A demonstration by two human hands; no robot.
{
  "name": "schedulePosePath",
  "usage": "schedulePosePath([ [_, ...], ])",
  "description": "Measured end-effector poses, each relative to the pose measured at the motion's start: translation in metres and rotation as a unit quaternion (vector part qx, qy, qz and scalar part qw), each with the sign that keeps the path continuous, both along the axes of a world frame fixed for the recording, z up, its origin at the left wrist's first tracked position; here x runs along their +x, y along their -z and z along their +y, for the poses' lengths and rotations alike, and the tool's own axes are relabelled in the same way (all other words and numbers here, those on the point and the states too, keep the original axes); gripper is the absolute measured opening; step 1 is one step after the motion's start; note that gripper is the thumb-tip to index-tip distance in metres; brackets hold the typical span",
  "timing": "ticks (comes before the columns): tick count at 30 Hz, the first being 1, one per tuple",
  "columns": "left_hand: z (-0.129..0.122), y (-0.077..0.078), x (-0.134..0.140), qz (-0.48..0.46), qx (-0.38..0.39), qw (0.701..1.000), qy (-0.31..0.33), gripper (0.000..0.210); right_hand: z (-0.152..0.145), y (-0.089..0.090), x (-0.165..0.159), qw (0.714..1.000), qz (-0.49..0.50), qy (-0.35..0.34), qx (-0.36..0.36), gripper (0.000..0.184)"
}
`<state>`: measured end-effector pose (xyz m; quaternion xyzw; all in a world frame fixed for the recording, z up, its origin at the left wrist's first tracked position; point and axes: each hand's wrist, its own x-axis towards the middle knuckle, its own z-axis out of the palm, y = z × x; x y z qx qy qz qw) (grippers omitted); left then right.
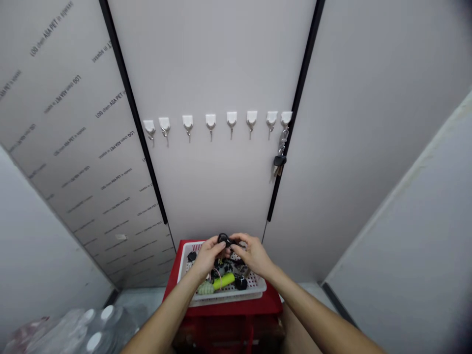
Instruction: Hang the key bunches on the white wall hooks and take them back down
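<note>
A small glossy black rounded item (224, 239), with a darker part trailing right, is held over the basket in both hands. Its kind is too small to make out. My left hand (210, 256) pinches it from the left, thumb on its front. From the right, my right hand (252, 251) has its thumb and fingers closed on the same item. Below them, a white plastic basket (224, 296) holds a yellow-green cylinder (223, 281), a pale green ribbed piece (205, 288), a round black piece (241, 283) and mixed small things partly hidden by my hands.
The basket stands on a red-covered stand (273, 302). Several white hooks (210, 121) line the wall ahead; keys with a black fob (280, 161) hang from the rightmost. Clear bottles with white caps (107, 312) stand at lower left. Panels (368, 147) close in both sides.
</note>
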<state>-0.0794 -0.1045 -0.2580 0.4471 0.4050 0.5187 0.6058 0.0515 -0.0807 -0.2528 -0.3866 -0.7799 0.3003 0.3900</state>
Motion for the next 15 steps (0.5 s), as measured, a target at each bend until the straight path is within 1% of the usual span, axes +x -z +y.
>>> schedulePosePath([
  [2, 0.001, -0.002, -0.001, 0.021, 0.010, 1.000, -0.003, 0.021, 0.001, -0.002, -0.001, 1.000, 0.015, 0.004, -0.020, 0.016],
  [4, 0.002, -0.005, -0.004, 0.063, 0.041, 0.997, -0.013, 0.018, 0.002, -0.004, -0.001, 0.995, 0.050, -0.010, -0.085, 0.019],
  [7, 0.002, -0.009, -0.008, 0.155, 0.120, 0.980, -0.022, 0.014, 0.004, -0.010, -0.002, 0.971, 0.110, -0.047, -0.208, 0.024],
  [9, 0.001, -0.012, -0.011, 0.225, 0.163, 0.960, -0.023, 0.015, 0.005, -0.013, -0.002, 0.956, 0.128, -0.076, -0.254, 0.021],
  [11, 0.000, -0.015, -0.015, 0.298, 0.198, 0.933, -0.029, 0.018, 0.005, -0.015, -0.003, 0.954, 0.128, -0.087, -0.257, 0.016],
  [15, -0.001, -0.021, -0.023, 0.431, 0.262, 0.862, -0.049, 0.022, 0.008, -0.022, -0.001, 0.973, 0.098, -0.074, -0.197, 0.012],
])
